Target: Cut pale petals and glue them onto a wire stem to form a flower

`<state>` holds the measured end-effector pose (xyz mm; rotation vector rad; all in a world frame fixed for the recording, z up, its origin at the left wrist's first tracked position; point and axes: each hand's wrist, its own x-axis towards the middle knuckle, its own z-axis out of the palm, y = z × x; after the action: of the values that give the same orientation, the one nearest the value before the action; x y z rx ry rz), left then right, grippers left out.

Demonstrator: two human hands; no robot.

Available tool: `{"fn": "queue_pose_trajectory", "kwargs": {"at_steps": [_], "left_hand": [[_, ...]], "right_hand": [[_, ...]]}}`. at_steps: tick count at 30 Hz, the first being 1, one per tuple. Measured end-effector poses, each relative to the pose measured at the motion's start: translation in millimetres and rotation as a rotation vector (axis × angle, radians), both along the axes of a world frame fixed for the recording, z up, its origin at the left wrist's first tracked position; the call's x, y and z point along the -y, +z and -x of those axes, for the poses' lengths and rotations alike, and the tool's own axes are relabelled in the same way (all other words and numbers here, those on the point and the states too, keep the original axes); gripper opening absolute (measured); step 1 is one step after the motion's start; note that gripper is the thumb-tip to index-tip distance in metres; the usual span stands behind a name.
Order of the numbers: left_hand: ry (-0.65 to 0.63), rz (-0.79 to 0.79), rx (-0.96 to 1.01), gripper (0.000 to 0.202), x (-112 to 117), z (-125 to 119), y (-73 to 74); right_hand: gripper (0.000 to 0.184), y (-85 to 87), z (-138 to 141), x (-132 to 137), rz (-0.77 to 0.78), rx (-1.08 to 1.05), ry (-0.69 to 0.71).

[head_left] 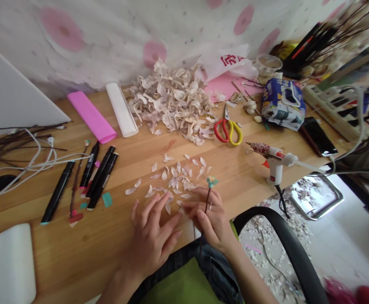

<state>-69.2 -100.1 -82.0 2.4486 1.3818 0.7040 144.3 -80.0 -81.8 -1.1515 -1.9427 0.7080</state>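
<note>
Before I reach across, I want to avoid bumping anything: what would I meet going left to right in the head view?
Pink flat folded bundle, bare left hand, thin dark teal-tipped stem, red-and-yellow-handled scissors, white plastic glue gun, black rectangular phone.

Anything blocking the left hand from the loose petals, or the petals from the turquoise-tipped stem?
Nothing visible on either stretch. The left hand is at the near edge of the loose petals; the turquoise-tipped stem stands upright in the right hand, just beside them. The scissors lie beyond.
</note>
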Motion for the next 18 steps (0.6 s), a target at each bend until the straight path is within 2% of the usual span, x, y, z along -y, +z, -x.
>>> {"fn": "queue_pose_trajectory", "kwargs": {"at_steps": [2,5,9,13,16,18], "left_hand": [[0.021,-0.030,0.024,0.026,1,4,-0.1],[0.075,-0.085,-0.052,0.032,3,13,-0.8],[0.096,-0.054,-0.115,0.031,7,18,-1.5],[0.065,-0.044,-0.067,0.033,6,19,-1.4],[0.103,-0.103,-0.149,0.041,1,24,-2.9],[0.139,-0.140,-0.193,0.040,-1,27,-4.8]], "right_hand": [[0.033,-1.1,1,-1,-0.004,0.003,-0.029],[0.039,-3.8,0,1,-0.002,-0.069,-0.099],[0.049,-6.6,0,5,0.012,-0.157,-0.172],[0.048,-7.5,0,5,-0.002,-0.186,-0.181],[0.047,-8.6,0,5,-0.010,-0.200,-0.185],[0.048,-10.1,0,6,-0.010,-0.210,-0.196]]}}
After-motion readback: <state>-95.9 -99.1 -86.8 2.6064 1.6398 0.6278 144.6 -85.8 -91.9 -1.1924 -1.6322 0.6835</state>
